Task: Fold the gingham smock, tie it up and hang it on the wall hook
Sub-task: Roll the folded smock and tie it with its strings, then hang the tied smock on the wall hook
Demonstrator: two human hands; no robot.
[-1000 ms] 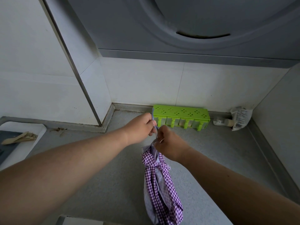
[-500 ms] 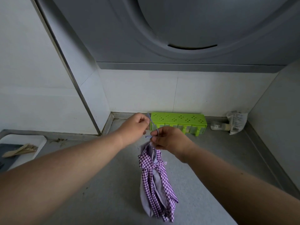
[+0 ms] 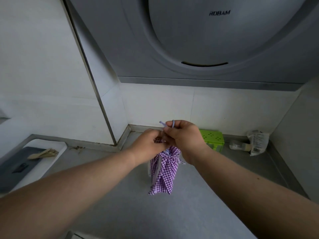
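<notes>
The purple gingham smock [image 3: 163, 171] hangs as a folded, tied bundle above the grey counter [image 3: 172, 213]. My left hand [image 3: 148, 144] grips the gathered top of the bundle. My right hand [image 3: 184, 135] pinches its pale lilac strap [image 3: 164, 124], and a loop of the strap is wound round one raised finger. Both hands meet just above the bundle. No wall hook is in view.
A grey range hood [image 3: 215, 40] fills the top of the view. A green perforated holder [image 3: 213, 138] and a crumpled packet [image 3: 257, 142] stand against the back wall. A white tray with a dark board and wooden utensils [image 3: 31, 161] lies at the left.
The bundle has been lifted higher off the counter and now hangs shorter. My right hand rose above my left and wound the strap round a finger. The view tilted upward.
</notes>
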